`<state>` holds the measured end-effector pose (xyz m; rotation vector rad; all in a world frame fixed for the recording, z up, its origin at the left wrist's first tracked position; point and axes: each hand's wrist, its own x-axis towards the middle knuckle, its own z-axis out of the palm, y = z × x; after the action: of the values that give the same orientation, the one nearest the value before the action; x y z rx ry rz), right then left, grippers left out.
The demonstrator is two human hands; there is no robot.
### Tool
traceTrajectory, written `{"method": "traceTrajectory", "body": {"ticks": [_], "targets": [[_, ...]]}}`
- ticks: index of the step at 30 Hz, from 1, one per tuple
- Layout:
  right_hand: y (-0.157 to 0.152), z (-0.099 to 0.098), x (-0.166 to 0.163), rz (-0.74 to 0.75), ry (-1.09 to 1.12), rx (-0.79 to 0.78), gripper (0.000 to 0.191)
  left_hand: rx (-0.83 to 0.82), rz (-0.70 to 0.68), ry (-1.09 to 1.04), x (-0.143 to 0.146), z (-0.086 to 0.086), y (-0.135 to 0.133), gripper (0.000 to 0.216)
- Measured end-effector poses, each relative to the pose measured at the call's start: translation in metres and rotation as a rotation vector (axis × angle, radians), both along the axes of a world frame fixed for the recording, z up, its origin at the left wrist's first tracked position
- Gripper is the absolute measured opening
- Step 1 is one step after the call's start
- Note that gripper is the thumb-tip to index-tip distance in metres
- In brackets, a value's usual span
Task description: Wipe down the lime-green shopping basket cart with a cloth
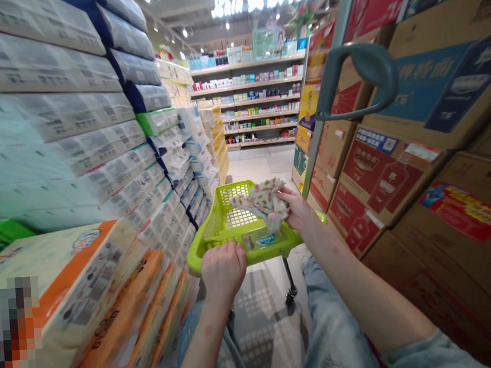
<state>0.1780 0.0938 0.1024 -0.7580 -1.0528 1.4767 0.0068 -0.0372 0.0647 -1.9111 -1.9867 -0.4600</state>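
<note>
Our left hand [225,265] was curled into a firm fist on the near bar of the lime-green plastic shopping cart [204,231], knuckles up, left of the cart's middle. Our right hand [298,207] was above the cart's right rear corner, fingers and thumb pinched on a crumpled, spotted off-white soft cloth [267,198]. Whether any right finger also touched the cart, we could not tell.

On method, we judged that an even left grip would steady the cart, though one-sided pressure might swing it. The pinch looked best kept snug, the loose folds clear of the bar and of the dark swivel caster [291,294] beneath the cart.

The cloth hung over the rear of the cart's latticed basket, bunched rather than flat. Its surface looked fuzzy, with brown and pinkish spots, a slim fold pointing left and a paler tuft drooping at the bottom. Its full shape was lost in the creases.

Farther out, tall stacks of white plastic-wrapped paper packs [93,113] rose left of the cart; brown cardboard cartons with red and blue prints [379,169] stood to its right. Ahead of it were pale shelves of small colourful boxes [252,102].
</note>
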Motion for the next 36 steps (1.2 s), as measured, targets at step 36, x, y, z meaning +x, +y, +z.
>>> {"method": "traceTrajectory", "body": {"ticks": [36], "targets": [[-0.067, 0.004, -0.006, -0.220, -0.846, 0.515, 0.047, -0.079, -0.647, -1.415, 0.016, 0.022, 0.050, 0.029]]}}
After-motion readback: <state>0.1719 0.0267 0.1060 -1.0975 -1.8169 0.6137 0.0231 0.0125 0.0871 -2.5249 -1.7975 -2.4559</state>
